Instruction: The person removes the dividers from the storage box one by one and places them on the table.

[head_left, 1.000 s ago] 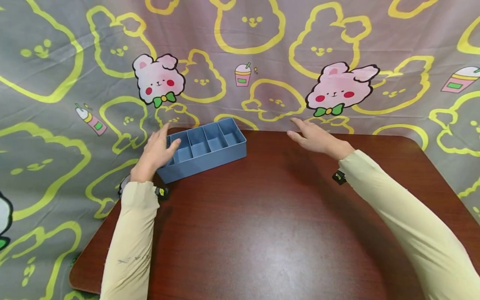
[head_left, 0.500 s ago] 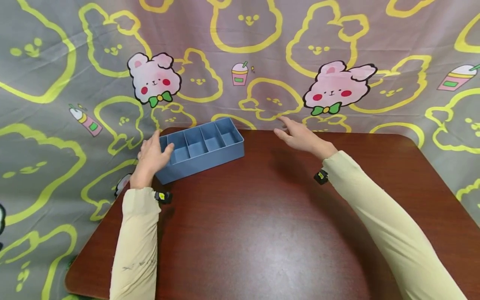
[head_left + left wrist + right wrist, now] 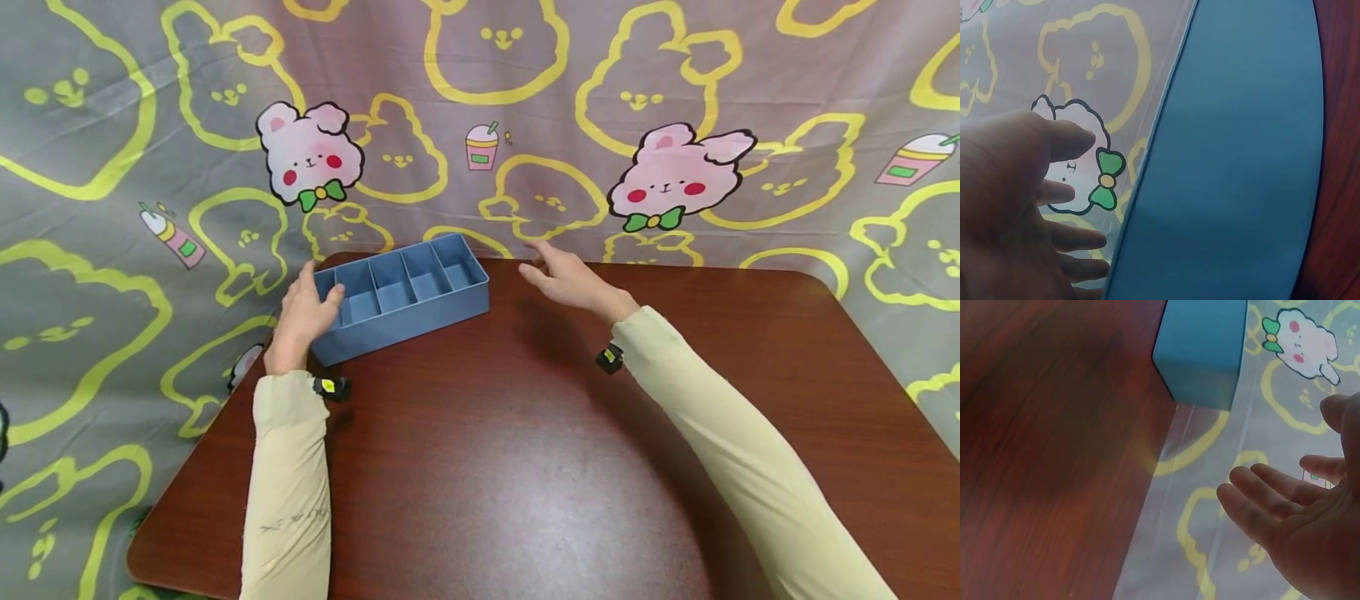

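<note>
Blue compartment box [image 3: 405, 325], looks like plastic, sits upright on the table [image 3: 487, 433], far left part, near the patterned curtain [image 3: 540, 142]. Skewed: left end nearer the person, right end nearer the far edge. Upright dividers [image 3: 410, 277] split it into a single row; five compartments visible, leftmost partly hidden by the left hand [image 3: 296, 321].

Left hand: at the box's left end, thumb and fingers spread, no grip. Head view overlaps thumb with the end compartment; wrist view puts fingertips close to the rim. Contact or just beside, can't tell.

Right hand: off the right end, clear gap, above the table. Fingers extended, slightly bent, palm toward the box, nothing held.

Handling, my read: light, thin-walled, stiff lengthwise; long walls may flex a bit if squeezed mid-span. Not fragile. Smooth faces, so a flat palm could slip. Compartment floors I can see are bare, so little load expected. Best hold: one hand per short end wall, fingers outside, low and level. Don't lift by the dividers; can't tell if they're fixed.
</note>
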